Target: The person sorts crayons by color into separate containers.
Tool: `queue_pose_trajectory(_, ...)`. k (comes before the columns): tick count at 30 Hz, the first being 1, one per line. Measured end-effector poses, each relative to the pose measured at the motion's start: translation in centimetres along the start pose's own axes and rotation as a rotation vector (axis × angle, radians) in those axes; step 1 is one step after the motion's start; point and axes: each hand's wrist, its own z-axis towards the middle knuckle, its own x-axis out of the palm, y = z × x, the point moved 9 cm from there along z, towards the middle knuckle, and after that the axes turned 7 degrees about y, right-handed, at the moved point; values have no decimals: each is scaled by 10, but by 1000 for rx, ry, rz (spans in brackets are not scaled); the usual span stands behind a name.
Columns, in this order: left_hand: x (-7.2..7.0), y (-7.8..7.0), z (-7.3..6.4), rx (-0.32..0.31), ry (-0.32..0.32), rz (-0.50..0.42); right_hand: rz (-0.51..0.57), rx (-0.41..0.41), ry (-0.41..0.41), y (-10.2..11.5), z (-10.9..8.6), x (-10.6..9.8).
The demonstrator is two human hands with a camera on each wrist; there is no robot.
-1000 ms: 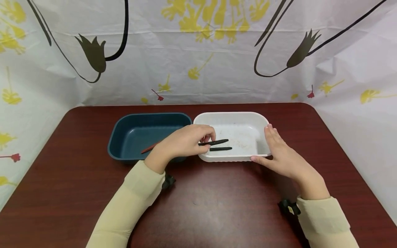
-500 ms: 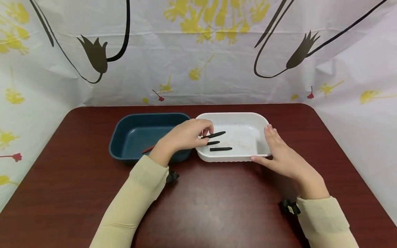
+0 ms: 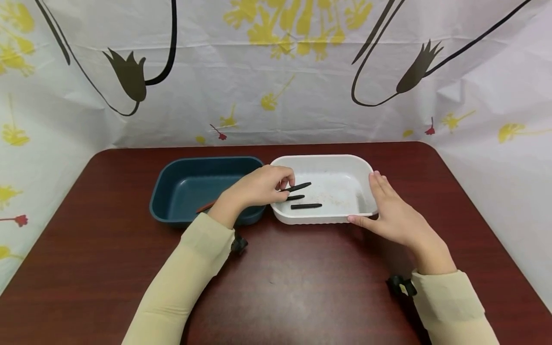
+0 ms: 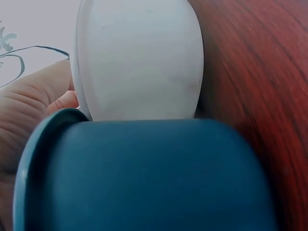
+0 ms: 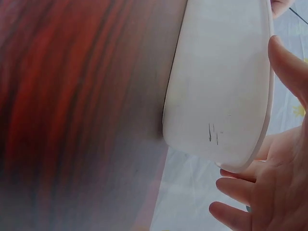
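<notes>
My left hand [image 3: 258, 187] pinches a slim black crayon [image 3: 300, 187] between thumb and fingers over the left end of the white tray [image 3: 323, 220]. Below it in the tray are a second black crayon [image 3: 296, 197], partly hidden by the thumb, and a third [image 3: 306, 206] near the front wall. At the tray's right end, my right hand [image 3: 398, 218] rests with straight fingers along the rim and the thumb at the front corner. The right wrist view shows the fingers of this hand [image 5: 281, 178] beside the white wall.
A dark blue tray [image 3: 157, 191] stands left of the white one, partly under my left forearm. A reddish stick [image 3: 206, 206] lies in it. Both trays sit toward the back of the brown table [image 3: 276, 287], before a patterned white sheet [image 3: 241, 86].
My left hand has shifted slightly left and back with its crayon, uncovering another black crayon under it. The right hand stays at the tray's end.
</notes>
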Motion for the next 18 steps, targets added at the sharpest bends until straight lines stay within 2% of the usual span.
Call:
queue_pose_trajectory(10,-5,7,13,-63,-50,85,27,-11,12,-1,1,4)
queue_pose_trajectory(15,-6,13,12,-110,-61,96,32,-15,20,0,2,5)
queue_pose_trajectory(18,-8,13,10,-117,-63,80,28,-19,16,1,2,4)
